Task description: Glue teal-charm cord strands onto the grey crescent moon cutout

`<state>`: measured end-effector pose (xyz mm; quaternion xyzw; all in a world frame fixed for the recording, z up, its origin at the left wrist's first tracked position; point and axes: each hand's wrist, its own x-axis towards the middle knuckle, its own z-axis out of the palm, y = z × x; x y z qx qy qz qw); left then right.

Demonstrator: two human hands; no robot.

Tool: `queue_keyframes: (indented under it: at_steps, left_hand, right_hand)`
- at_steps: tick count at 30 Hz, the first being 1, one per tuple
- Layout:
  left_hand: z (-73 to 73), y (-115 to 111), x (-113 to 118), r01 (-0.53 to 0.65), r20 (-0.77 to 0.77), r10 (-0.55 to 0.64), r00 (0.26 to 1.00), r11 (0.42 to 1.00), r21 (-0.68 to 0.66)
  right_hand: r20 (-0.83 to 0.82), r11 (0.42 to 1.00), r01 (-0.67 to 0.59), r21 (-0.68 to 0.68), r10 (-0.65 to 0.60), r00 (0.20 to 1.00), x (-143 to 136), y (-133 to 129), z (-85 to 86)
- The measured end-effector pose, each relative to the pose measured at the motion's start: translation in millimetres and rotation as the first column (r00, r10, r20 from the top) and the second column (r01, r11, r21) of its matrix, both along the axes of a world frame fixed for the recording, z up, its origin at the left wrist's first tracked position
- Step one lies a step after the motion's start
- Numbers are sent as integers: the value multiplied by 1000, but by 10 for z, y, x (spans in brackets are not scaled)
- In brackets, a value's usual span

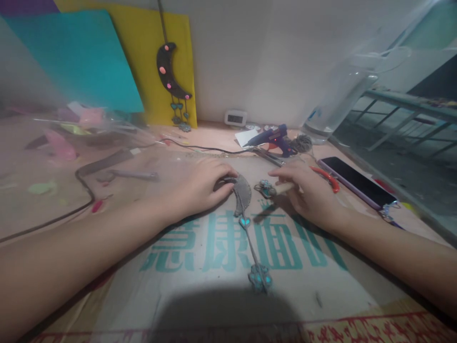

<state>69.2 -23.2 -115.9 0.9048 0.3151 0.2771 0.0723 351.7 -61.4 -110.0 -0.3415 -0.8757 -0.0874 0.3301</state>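
Note:
In the head view, my left hand (210, 183) is closed, thumb and fingers pinching a grey stitched crescent moon ornament (243, 193) at its left edge. From the crescent a cord runs toward me along the board, with a blue heart charm (244, 222) and a grey-and-blue flower charm (260, 277) at its end. My right hand (309, 190) has its fingers closed round a short pale stick (283, 187). Another blue-and-grey flower charm (266, 187) is at the stick's left end; whether it is attached I cannot tell.
A glue gun (274, 138), red-handled pliers (328, 178), a ball of grey yarn (303, 143) and a phone (357, 181) lie behind and right of my right hand. A dark moon ornament (167, 71) hangs at the back. A cable (84, 190) crosses the left side. A plastic bottle (339, 105) stands back right.

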Motion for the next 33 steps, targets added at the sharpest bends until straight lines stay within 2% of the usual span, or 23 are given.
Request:
queue_keyframes:
  at_steps: [11,26,33]
  left_hand:
    - [21,-8,2,-14,4,13,1000,1000,4]
    - [15,3,-4,-5,6,5,1000,1000,16]
    - [-1,16,-2,-2,16,2,1000,1000,19]
  right_hand:
    - [-18,1000,-17,-6,16,1000,15,20,-64]
    - [28,999,-45,-14,45,999,40,-18,-35]
    - [-20,996,-76,-49,75,997,31,-17,-20]
